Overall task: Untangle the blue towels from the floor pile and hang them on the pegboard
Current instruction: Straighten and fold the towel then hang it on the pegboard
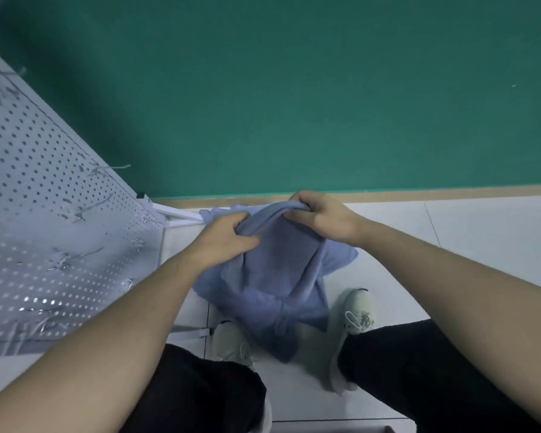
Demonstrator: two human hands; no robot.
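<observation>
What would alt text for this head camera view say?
Two hands, left hand and right hand, grip the bunched top edge of a blue towel hanging above a white tiled floor. A white pegboard with metal hooks stands at left, before a green wall.

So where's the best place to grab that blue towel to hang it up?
Probably along its bunched top edge, from above, as both hands do now. The left hand and right hand grip the blue towel there, so the rest hangs free, ready to lift toward the pegboard.
</observation>
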